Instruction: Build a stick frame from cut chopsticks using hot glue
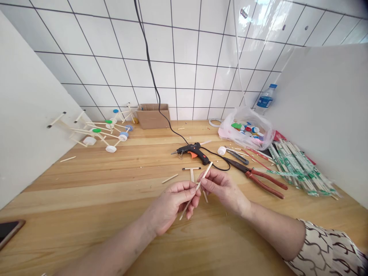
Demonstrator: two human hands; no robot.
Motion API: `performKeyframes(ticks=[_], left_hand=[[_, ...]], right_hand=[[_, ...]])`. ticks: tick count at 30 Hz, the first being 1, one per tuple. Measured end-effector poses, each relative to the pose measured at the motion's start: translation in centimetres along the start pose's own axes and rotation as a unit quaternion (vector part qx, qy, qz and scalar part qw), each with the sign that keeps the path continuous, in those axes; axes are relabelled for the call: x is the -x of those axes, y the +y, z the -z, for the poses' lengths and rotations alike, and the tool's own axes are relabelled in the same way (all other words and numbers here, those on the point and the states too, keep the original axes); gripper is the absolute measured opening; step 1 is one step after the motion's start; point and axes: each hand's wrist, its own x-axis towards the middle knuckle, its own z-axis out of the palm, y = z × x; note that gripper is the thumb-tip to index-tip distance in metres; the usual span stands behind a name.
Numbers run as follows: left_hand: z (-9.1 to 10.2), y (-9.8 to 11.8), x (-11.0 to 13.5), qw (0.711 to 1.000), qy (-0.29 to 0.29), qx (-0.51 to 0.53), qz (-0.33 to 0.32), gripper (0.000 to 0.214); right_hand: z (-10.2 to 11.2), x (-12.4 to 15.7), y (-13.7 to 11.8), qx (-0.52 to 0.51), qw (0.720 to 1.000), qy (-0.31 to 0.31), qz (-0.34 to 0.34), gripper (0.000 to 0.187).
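Observation:
My left hand [176,199] and my right hand [225,188] meet over the middle of the table, both pinching a pale wooden chopstick [208,169]. It slants from lower left to upper right, its middle partly covered by my fingers. Whether it is one stick or two pressed together, I cannot tell. Just behind my hands, a T-shaped piece of glued sticks [192,174] with dark ends lies on the wood, partly hidden. A short stick [170,178] rests to its left. Beyond them lies a black hot glue gun [193,151] with an orange trigger, nozzle pointing left.
Stick cars with bottle-cap wheels [110,149] stand at left, near a cardboard box [153,116]. On the right lie pliers [266,182], a utility knife [238,156], a bag of caps [230,126] and wrapped chopsticks [301,168]. A water bottle [265,100] stands behind; a phone [10,232] lies front left.

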Motion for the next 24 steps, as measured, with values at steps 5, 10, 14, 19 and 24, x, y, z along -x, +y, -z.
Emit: performKeyframes(ticks=[5,10,14,19,24], left_hand=[[0.3,-0.1,0.0,1.000,0.009,-0.014,-0.013,0.025],[1.1,0.4,-0.1,0.998,0.035,-0.039,-0.044,0.026],[1.4,0.9,-0.2,0.996,0.045,-0.058,-0.046,0.033],[0.8,0.8,0.0,0.996,0.029,-0.080,-0.032,0.032],[0.6,0.6,0.1,0.995,0.031,-0.093,-0.015,0.029]], right_hand=[[0.1,-0.1,-0.1,0.012,1.000,0.006,0.009,0.036],[0.6,-0.5,-0.1,0.010,0.998,0.047,0.027,0.037],[0.7,-0.7,0.1,0.010,0.998,0.063,0.021,0.037],[0.4,-0.4,0.1,0.040,0.997,0.049,0.036,0.037],[0.2,-0.3,0.2,0.044,0.998,0.032,0.041,0.035]])
